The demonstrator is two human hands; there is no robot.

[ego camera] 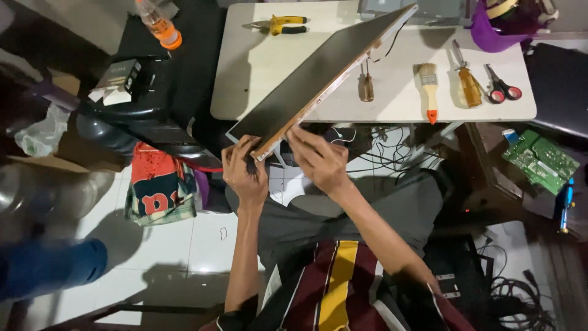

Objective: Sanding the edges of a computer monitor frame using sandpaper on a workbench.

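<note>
A flat dark display panel (318, 70) is tilted up on its edge above the white table (251, 67), its lower corner toward me. My left hand (244, 170) grips that near corner from the left side. My right hand (318, 160) holds the same corner from the right, fingers pressed along the panel's thin edge. A thin cable hangs from the panel's upper edge.
On the table lie yellow pliers (283, 24), a small screwdriver (366, 86), a paintbrush (429, 89), a wooden-handled screwdriver (468, 83) and red scissors (503, 89). A green circuit board (541, 160) lies right; a plastic bottle (158, 23) and black chair (147, 104) stand left. Cables clutter the floor.
</note>
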